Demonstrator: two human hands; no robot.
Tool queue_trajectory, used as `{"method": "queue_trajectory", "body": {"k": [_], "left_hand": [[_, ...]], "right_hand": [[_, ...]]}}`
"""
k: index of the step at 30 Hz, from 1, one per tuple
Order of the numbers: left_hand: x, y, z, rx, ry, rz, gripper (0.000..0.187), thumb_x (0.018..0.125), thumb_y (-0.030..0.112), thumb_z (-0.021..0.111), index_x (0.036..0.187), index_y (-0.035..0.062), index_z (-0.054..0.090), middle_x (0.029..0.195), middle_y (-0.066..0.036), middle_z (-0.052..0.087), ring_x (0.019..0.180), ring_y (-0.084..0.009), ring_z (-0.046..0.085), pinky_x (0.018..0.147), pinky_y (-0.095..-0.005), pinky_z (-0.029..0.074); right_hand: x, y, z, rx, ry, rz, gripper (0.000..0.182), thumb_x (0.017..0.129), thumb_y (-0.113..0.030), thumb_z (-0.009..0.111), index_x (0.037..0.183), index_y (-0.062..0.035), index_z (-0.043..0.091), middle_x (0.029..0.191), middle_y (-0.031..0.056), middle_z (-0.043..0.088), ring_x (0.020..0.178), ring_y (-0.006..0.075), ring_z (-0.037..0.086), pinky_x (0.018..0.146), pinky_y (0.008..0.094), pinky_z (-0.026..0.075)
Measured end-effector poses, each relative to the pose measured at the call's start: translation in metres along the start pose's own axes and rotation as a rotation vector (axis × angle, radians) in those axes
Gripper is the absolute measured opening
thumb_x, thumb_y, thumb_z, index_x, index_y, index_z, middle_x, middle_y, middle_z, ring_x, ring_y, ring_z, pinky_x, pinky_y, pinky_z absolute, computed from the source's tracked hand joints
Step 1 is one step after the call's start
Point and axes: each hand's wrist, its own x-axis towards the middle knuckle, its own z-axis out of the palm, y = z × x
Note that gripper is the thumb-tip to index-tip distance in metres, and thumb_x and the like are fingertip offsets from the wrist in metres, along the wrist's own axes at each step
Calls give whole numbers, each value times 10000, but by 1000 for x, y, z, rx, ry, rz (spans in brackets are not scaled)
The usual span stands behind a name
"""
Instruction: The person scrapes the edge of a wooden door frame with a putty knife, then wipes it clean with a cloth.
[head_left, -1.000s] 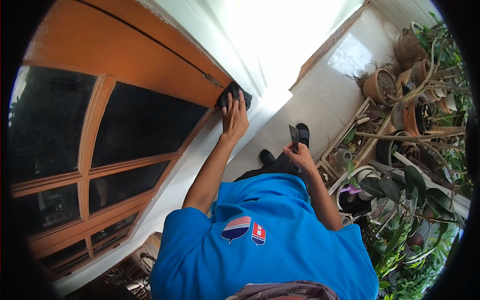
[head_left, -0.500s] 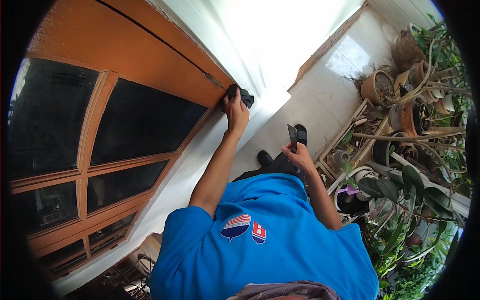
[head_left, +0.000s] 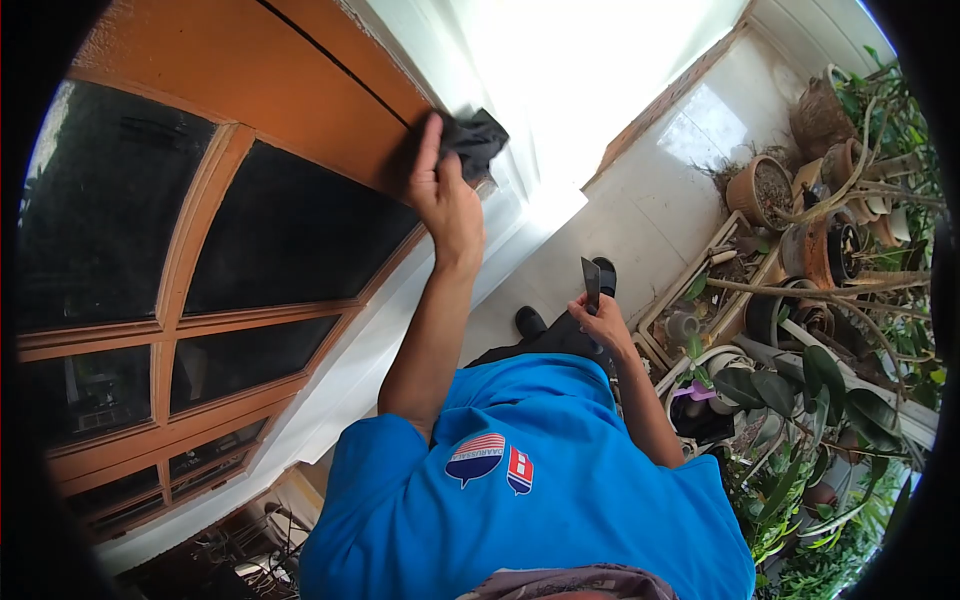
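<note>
My left hand (head_left: 450,210) holds a crumpled black cloth (head_left: 474,140) against the edge of the orange wooden frame (head_left: 330,110), where it meets the white wall (head_left: 530,160). Its index finger points up along the wood, and the hand is slightly blurred. Lower down, in front of my legs, my right hand (head_left: 603,322) grips a scraper (head_left: 591,282) with a flat metal blade pointing upward. Most of the scraper's handle is hidden in the fingers. The blade touches nothing that I can see.
Dark glass panes (head_left: 290,230) fill the orange frame on the left. To the right stand several plant pots (head_left: 757,190), a wooden tray (head_left: 715,245) and leafy plants (head_left: 825,370). Pale floor tiles (head_left: 650,200) lie under my dark shoes (head_left: 530,321).
My left hand has moved up and slightly left along the frame's edge with the black cloth, covering the hinge-like fitting seen earlier. My right hand keeps its hold on the scraper, nearly still.
</note>
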Motion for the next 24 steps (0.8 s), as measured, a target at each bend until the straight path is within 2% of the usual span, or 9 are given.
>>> {"method": "queue_trajectory", "body": {"k": [3,6,7,10,12,16,17,22,24], "left_hand": [[22,39,7,41,-98,273,422,922,-41,421,1334,-65,509,1154,-187,641,1001,-213,641,921,-321,496],[17,16,2,490,-110,530,437,927,-39,424,1359,-73,477,1143,-207,645,1020,-220,641,915,-309,489],[19,-13,-6,561,-69,669,446,904,-46,409,1340,-70,499,805,-155,633,714,-159,613,681,-295,497],[-2,-62,-27,635,-153,493,477,897,-58,401,1371,-85,446,1003,-242,649,867,-303,663,772,-344,508],[-5,-84,-38,647,-168,503,453,917,-28,413,1365,-86,455,1003,-232,669,883,-255,670,769,-328,511],[-4,-83,-40,645,-173,521,481,898,-40,418,1377,-73,445,1054,-255,659,906,-271,672,787,-331,511],[-7,-54,-36,744,-216,246,502,895,-36,429,1396,-68,425,1126,-263,646,981,-277,668,838,-328,510],[24,16,-10,593,-79,691,505,894,-27,442,1396,-79,420,1157,-253,644,1021,-271,664,855,-331,521],[40,62,5,641,-116,711,486,898,-15,461,1376,-99,428,1083,-248,670,919,-259,685,794,-319,539]], "right_hand": [[-2,0,3,-13,-1,1,252,851,-264,709,836,-26,630,627,1,562,567,92,522,520,264,415],[6,10,5,-57,-15,-13,246,855,-262,709,834,-33,620,634,0,555,572,96,526,527,268,431],[6,11,6,-70,-26,-4,238,864,-255,705,836,-40,608,644,-3,546,576,95,530,534,266,449],[6,13,10,-94,-27,31,222,871,-241,700,832,-48,597,645,-4,542,574,99,541,540,266,461],[7,14,12,-98,-45,33,222,872,-239,699,834,-46,597,645,-2,545,574,101,543,542,267,461],[15,11,17,-90,-27,-1,280,842,-294,714,833,-21,651,624,23,581,572,110,526,528,286,417],[16,8,18,-88,-29,-6,283,842,-296,713,833,-20,651,623,25,580,573,110,526,529,289,416],[19,-8,19,-111,-20,-22,297,839,-307,712,834,-17,648,618,25,566,577,114,525,531,293,413],[16,-13,18,-90,-18,-35,301,837,-310,712,834,-16,649,619,26,567,579,116,528,534,293,416]]}}
